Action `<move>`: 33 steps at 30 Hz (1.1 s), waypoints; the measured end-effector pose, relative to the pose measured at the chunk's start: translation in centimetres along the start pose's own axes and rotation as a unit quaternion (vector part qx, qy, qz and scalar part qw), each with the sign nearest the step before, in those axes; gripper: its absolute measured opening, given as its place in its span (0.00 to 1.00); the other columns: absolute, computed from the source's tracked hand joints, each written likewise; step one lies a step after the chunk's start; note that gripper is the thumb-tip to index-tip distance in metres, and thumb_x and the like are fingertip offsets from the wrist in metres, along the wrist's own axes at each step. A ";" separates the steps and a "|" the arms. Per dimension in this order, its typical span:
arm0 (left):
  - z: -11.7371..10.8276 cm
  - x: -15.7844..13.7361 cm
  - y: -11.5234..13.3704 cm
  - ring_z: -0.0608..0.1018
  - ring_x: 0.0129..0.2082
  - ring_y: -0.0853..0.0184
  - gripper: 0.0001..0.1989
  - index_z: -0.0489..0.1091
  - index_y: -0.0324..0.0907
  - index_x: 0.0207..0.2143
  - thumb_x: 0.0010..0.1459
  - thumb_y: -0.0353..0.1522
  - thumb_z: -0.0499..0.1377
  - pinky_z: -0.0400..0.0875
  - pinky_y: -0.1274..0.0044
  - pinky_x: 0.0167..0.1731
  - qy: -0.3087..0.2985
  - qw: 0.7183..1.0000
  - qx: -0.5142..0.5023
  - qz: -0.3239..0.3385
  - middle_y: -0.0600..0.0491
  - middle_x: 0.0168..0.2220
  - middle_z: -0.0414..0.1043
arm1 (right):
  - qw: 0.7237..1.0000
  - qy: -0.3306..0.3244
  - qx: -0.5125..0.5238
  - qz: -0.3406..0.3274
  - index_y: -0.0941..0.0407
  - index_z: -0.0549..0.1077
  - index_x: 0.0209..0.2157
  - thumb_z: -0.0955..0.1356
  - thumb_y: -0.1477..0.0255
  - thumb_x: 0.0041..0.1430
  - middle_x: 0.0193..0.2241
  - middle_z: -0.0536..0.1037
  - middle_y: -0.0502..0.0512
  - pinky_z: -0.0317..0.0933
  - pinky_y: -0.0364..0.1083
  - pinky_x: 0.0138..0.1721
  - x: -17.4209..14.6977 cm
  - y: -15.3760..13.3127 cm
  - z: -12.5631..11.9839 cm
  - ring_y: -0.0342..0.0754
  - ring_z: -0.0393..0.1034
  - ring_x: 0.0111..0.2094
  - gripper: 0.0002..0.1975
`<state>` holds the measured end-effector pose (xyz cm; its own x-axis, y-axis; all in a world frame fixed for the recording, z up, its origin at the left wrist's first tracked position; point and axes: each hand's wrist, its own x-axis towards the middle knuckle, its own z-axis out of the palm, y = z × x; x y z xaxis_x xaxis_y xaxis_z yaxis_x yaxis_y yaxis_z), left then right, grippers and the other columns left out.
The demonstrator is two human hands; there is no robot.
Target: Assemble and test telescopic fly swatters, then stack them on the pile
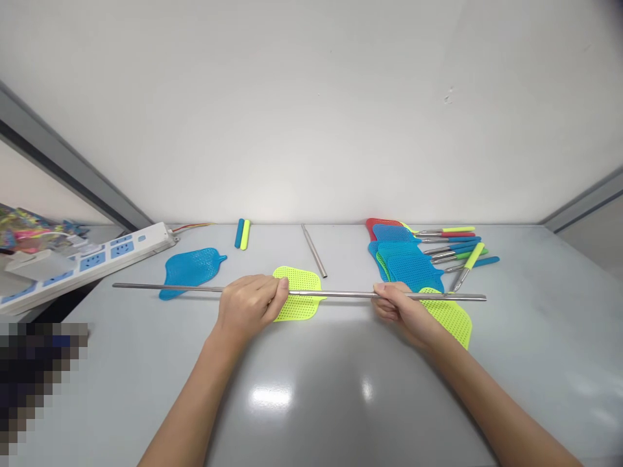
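A long, thin metal telescopic rod (341, 294) lies level across the view, held in both hands above the table. My left hand (248, 301) is wrapped round it left of the middle, and my right hand (396, 305) grips it farther right. Behind the rod, beside my left hand, is a yellow fly swatter head (298, 311). A blue swatter head (192, 267) lies at the left, partly crossed by the rod's thin end. Under my right wrist another yellow swatter head (452, 318) shows in part.
Swatters with blue heads (409, 263) and metal shafts are piled at the back right. A short metal rod (315, 251) lies at the back middle, left of it a blue grip (239, 233) and a yellow grip (245, 235). A white power strip (146, 240) stands at the left.
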<state>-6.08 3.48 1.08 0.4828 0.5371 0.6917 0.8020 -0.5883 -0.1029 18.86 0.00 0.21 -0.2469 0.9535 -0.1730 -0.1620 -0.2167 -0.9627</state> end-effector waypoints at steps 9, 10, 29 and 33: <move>0.3 0.2 0.7 0.56 0.13 0.76 0.19 0.53 0.39 0.11 0.55 0.31 0.47 0.46 0.79 0.16 -0.104 0.989 -0.046 -0.096 0.58 0.11 0.53 | 0.998 0.028 0.049 -0.006 0.55 0.47 0.14 0.63 0.66 0.50 0.12 0.43 0.42 0.35 0.43 0.17 0.9 1.4 -0.5 0.37 0.39 0.14 0.21; 0.2 0.3 0.7 0.56 0.13 0.75 0.20 0.53 0.39 0.11 0.55 0.32 0.47 0.45 0.79 0.16 -0.110 0.986 -0.051 -0.111 0.58 0.11 0.53 | 0.998 0.030 0.054 -0.004 0.55 0.47 0.14 0.62 0.66 0.50 0.13 0.43 0.42 0.35 0.43 0.17 0.9 1.6 -0.3 0.37 0.39 0.14 0.20; 0.0 0.8 2.9 0.62 0.18 0.73 0.20 0.56 0.40 0.15 0.57 0.37 0.42 0.48 0.80 0.19 -0.195 0.955 -0.122 -0.186 0.57 0.16 0.59 | 0.991 0.039 0.122 -0.027 0.57 0.51 0.11 0.60 0.67 0.52 0.10 0.47 0.43 0.41 0.42 0.17 1.0 1.8 0.1 0.37 0.45 0.12 0.20; 0.0 0.9 3.4 0.66 0.22 0.72 0.17 0.62 0.42 0.22 0.56 0.40 0.42 0.51 0.80 0.21 -0.203 0.948 -0.147 -0.194 0.57 0.20 0.65 | 0.991 0.028 0.124 -0.038 0.57 0.53 0.10 0.60 0.67 0.53 0.10 0.48 0.44 0.41 0.42 0.17 0.9 1.9 0.3 0.37 0.46 0.12 0.20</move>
<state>-2.94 1.96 1.35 0.3142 0.9015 0.2977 0.8434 -0.4090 0.3484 17.99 0.41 -1.75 -0.1727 0.9777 -0.1194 -0.4103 -0.1816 -0.8937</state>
